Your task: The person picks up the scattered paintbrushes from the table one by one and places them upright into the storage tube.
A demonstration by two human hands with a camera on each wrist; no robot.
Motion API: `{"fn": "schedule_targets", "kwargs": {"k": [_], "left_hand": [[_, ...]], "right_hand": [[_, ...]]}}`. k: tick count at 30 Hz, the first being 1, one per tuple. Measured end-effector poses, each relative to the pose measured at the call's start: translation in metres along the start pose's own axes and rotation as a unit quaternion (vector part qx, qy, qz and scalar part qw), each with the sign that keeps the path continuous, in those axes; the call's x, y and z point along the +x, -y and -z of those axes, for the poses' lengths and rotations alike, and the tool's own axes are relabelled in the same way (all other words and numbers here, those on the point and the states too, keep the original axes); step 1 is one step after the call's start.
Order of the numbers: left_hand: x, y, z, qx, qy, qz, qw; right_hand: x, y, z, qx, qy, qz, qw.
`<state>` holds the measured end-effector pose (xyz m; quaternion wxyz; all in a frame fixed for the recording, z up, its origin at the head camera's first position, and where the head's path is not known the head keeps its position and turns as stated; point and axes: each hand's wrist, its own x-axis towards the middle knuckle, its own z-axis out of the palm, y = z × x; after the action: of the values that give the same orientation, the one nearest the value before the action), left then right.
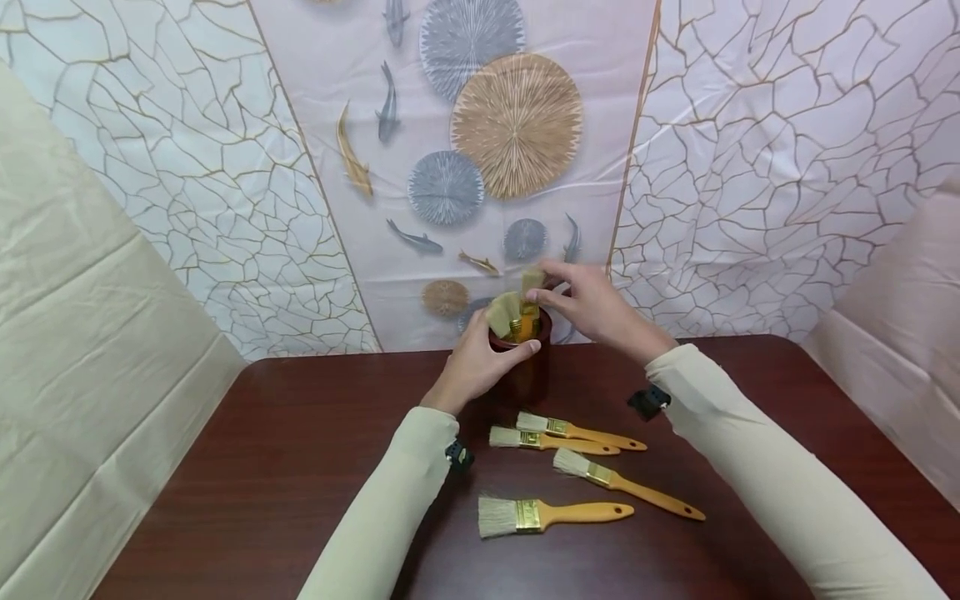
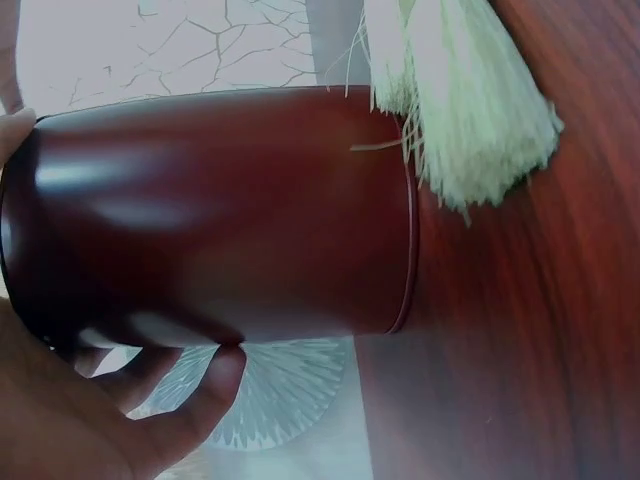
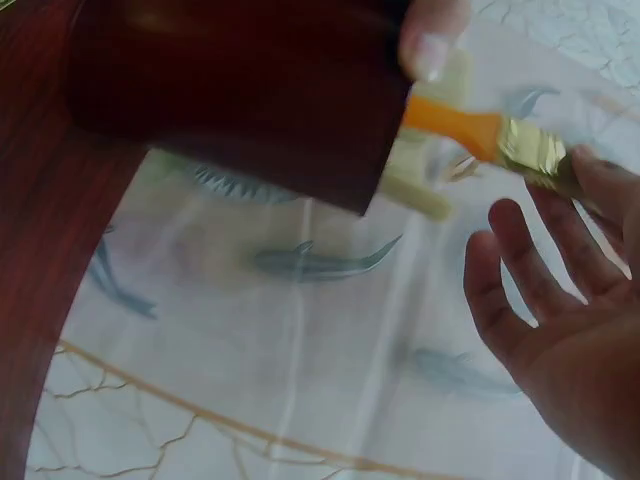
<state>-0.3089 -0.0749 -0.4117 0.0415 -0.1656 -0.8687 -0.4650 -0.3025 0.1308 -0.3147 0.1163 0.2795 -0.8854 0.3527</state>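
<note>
A dark red cylindrical holder (image 1: 527, 382) stands upright at the back of the table. My left hand (image 1: 474, 358) grips it near the rim, thumb across the front and fingers round the far side, as the left wrist view shows. Other paintbrushes (image 1: 503, 317) stick up out of the holder, bristles on top. With thumb and fingertips my right hand (image 1: 600, 310) pinches a paintbrush (image 3: 530, 147) at its bristle end and gold ferrule. That brush's orange handle points down into the holder; its lower end is hidden inside.
In front of the holder lie several loose paintbrushes: a wide one (image 1: 557, 514) nearest me, an angled one (image 1: 600, 474), and two close together (image 1: 528, 438) by the holder's base. A patterned cloth (image 1: 390, 292) hangs right behind the table's back edge.
</note>
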Motion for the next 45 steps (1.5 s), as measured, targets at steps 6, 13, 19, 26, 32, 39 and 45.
{"fn": "schedule_targets", "kwargs": {"k": [6, 13, 19, 26, 32, 39, 45], "left_hand": [[0.001, 0.002, 0.006, 0.076, 0.017, -0.022, 0.9967], [0.000, 0.004, 0.008, 0.149, 0.011, -0.065, 0.9866], [0.002, 0.005, 0.008, 0.155, 0.001, -0.092, 0.9835], [0.001, 0.006, 0.006, 0.151, 0.001, -0.080, 0.9853], [0.001, 0.003, 0.010, 0.147, 0.000, -0.066, 0.9869], [0.002, 0.002, 0.009, 0.155, 0.006, -0.063, 0.9858], [-0.001, 0.001, 0.006, 0.145, 0.008, -0.054, 0.9879]], "right_hand": [[0.000, -0.020, -0.004, -0.015, 0.050, 0.044, 0.9977], [-0.002, -0.035, -0.009, -0.029, 0.099, 0.037, 0.9939], [-0.009, -0.029, -0.005, -0.017, 0.078, 0.002, 0.9968], [-0.052, -0.025, 0.000, 0.007, 0.048, -0.040, 0.9980], [-0.084, -0.043, -0.015, 0.004, 0.099, -0.099, 0.9901], [-0.096, -0.064, -0.040, 0.024, 0.184, -0.151, 0.9710], [-0.099, -0.070, -0.057, 0.052, 0.203, -0.184, 0.9602]]}}
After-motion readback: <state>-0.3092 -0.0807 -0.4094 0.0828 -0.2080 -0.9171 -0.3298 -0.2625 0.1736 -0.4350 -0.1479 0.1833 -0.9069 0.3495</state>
